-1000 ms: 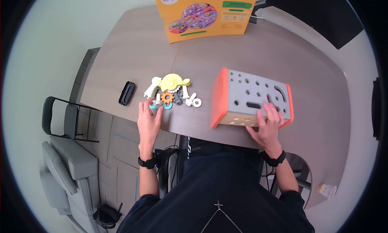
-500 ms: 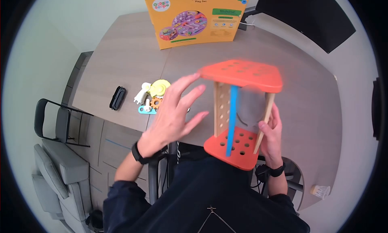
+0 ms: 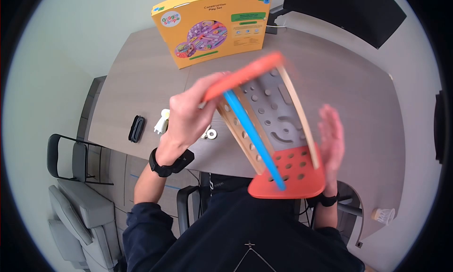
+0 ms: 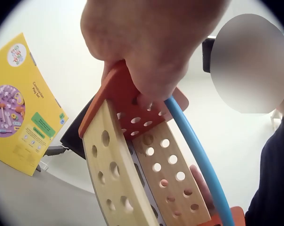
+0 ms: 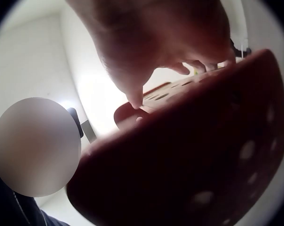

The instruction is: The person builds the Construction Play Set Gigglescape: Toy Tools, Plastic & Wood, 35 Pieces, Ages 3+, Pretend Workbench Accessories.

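A toy toolbox (image 3: 288, 189) is held tilted above the table's front edge, with red end panels, perforated wooden sides, a grey panel and a blue rod (image 3: 255, 135). My left hand (image 3: 191, 114) grips its raised red end panel (image 4: 121, 84), thumb on the inner face. Beside the lower end is my right hand (image 3: 333, 142), its fingers extended. In the right wrist view, the right hand's fingertips (image 5: 137, 101) are close over the toolbox's holed side. A white toy piece (image 3: 162, 122) and a white ring (image 3: 212, 134) lie on the table, the other small parts mostly hidden behind my left hand.
A yellow play set box (image 3: 222, 31) stands at the back of the table (image 3: 132, 74). A black case (image 3: 137, 129) lies at the left and a monitor (image 3: 347, 12) is at the back right. A cup (image 3: 383, 215) is at the lower right.
The toolbox has been lifted off the table and turned to show its inside. My left hand moved from the small parts to its red end panel; my right hand's fingers have straightened.
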Action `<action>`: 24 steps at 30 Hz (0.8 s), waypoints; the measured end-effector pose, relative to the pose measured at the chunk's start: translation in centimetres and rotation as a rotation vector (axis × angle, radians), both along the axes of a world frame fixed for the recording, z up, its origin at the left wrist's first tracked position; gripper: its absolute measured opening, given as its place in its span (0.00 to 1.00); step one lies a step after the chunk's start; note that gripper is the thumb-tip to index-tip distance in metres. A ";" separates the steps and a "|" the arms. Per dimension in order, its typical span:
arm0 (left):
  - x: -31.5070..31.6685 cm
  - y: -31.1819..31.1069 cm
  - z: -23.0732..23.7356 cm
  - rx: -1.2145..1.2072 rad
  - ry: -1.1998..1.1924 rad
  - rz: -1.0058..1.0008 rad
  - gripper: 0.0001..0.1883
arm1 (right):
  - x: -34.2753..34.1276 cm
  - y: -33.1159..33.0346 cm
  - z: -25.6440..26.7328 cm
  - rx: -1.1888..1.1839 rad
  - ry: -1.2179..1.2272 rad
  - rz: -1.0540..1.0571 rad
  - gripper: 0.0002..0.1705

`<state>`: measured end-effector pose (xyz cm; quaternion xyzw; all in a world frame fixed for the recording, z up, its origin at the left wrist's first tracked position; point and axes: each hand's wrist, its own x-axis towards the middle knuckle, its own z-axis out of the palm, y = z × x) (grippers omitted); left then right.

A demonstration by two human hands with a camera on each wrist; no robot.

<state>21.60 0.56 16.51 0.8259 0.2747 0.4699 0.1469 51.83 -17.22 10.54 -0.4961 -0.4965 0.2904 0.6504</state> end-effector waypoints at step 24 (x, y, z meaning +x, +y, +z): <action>1.9 -10.6 -8.1 -0.746 0.196 0.233 0.39 | 4.3 -1.9 -12.1 -0.326 0.740 0.066 0.36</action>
